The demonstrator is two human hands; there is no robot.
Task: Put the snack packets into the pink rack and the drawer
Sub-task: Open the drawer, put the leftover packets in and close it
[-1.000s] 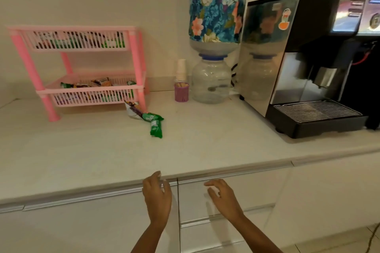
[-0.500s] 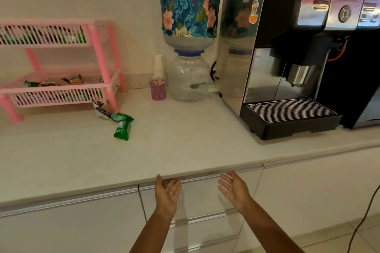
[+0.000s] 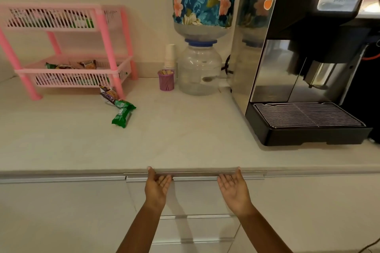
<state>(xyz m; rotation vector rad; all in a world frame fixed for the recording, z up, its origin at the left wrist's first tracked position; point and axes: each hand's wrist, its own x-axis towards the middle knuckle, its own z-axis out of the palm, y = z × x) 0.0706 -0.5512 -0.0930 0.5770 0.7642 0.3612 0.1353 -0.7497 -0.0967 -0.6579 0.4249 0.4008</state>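
The pink two-shelf rack (image 3: 107, 33) stands at the back left of the counter, with snack packets (image 3: 70, 65) on both shelves. By its front right leg lie a purple packet (image 3: 109, 94) and two green packets (image 3: 122, 114). Below the counter edge is the top drawer (image 3: 195, 197) with a long metal handle rail (image 3: 195, 174). My left hand (image 3: 157, 189) and my right hand (image 3: 233, 189) are palm up at the rail. The fingers of both reach under it and the thumbs rest on its top edge. The fingertips are hidden.
A water dispenser with a floral-covered bottle (image 3: 199, 6) stands at the back centre, beside a purple cup of sticks (image 3: 166, 80) and stacked paper cups (image 3: 170, 55). A black coffee machine (image 3: 304, 57) fills the right side. More drawers (image 3: 195, 230) sit below the top one.
Both hands rose from in front of the drawer to its handle rail and took hold, spreading further apart. The view shifted right, then back left, and moved closer.
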